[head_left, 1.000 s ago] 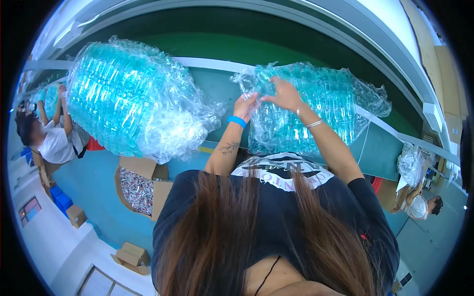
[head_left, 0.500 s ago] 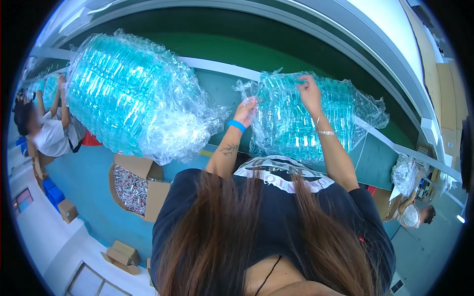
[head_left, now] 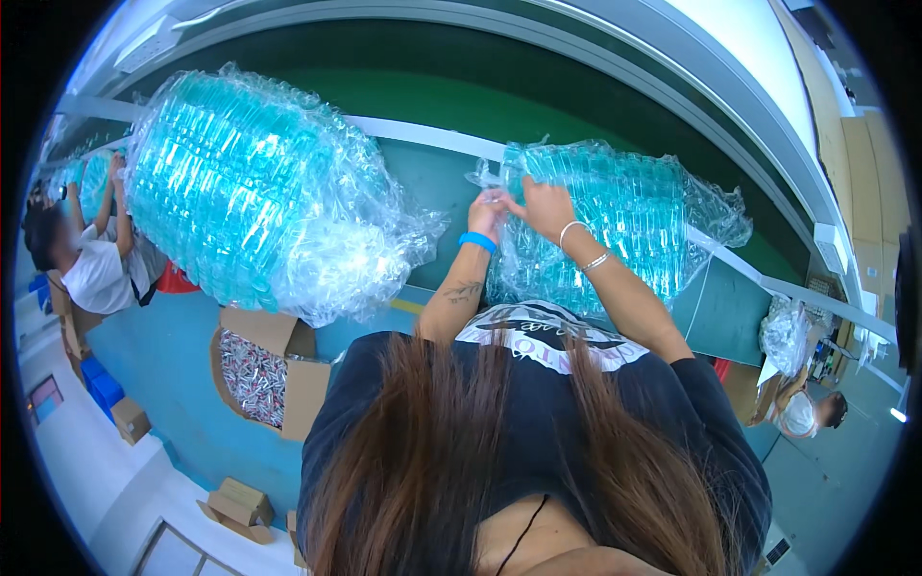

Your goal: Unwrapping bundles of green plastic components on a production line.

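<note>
Beneath my hands lies a clear plastic bag packed with rows of see-through teal plastic pieces. At its left edge my left hand, with a blue wristband, is closed; its fingers hide what they hold. My right hand, wearing two bracelets, is over the bag's left part, with its thumb close to the left fingertips. Its fingers are curled in, and anything between them is too small to make out. To the left stands a larger plastic bag of the same teal pieces.
Behind the bags runs a dark green conveyor belt with a pale rail. An opened carton of small red and silver pieces is on the floor at left. Co-workers are at far left and far right. A clear bag lies at right.
My right hand has moved left and down from the far side of the bag to beside my left hand. My left hand has shifted slightly right.
</note>
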### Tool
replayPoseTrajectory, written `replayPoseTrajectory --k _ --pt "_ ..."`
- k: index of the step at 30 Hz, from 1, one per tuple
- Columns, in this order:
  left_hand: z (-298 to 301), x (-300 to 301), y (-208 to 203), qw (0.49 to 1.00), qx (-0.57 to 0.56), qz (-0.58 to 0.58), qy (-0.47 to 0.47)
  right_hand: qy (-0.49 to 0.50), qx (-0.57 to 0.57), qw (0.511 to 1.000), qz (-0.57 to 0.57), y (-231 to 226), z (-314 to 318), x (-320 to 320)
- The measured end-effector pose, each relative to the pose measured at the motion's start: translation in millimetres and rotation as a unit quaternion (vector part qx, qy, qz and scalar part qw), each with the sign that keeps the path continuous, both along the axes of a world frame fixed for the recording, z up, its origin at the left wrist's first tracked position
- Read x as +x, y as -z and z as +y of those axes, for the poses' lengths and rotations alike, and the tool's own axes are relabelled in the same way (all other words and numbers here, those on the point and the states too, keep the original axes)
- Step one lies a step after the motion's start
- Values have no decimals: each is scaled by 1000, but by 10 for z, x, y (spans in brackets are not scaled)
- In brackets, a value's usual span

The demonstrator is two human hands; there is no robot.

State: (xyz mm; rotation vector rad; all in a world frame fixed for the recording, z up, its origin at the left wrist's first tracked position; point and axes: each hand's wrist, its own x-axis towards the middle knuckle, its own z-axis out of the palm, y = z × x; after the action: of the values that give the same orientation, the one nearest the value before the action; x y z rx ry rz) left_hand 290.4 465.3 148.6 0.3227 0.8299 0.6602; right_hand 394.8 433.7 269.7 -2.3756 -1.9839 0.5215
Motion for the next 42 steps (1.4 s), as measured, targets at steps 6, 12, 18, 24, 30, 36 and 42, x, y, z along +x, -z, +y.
replayPoseTrajectory --k 6,12,18,24,30,36,42 --pt "158 -171 156 999 -39 -1 -16 45 141 985 94 -334 -600 -168" --pt "290 -486 -344 977 -21 -122 175 230 37 972 9 -37 -1063 780" --pt "516 -253 -358 966 68 102 229 152 85 984 44 -40 -832 613" --pt "537 -36 -98 1000 -22 11 -15 62 162 969 177 -185 27 92" --pt "293 -12 -167 976 -86 -131 -148 143 33 976 163 -66 254 144" --pt "236 45 -76 969 -105 -120 -188 97 28 985 136 -54 294 137" --pt "308 29 -69 981 -78 -89 -155 11 15 997 77 -43 265 226"
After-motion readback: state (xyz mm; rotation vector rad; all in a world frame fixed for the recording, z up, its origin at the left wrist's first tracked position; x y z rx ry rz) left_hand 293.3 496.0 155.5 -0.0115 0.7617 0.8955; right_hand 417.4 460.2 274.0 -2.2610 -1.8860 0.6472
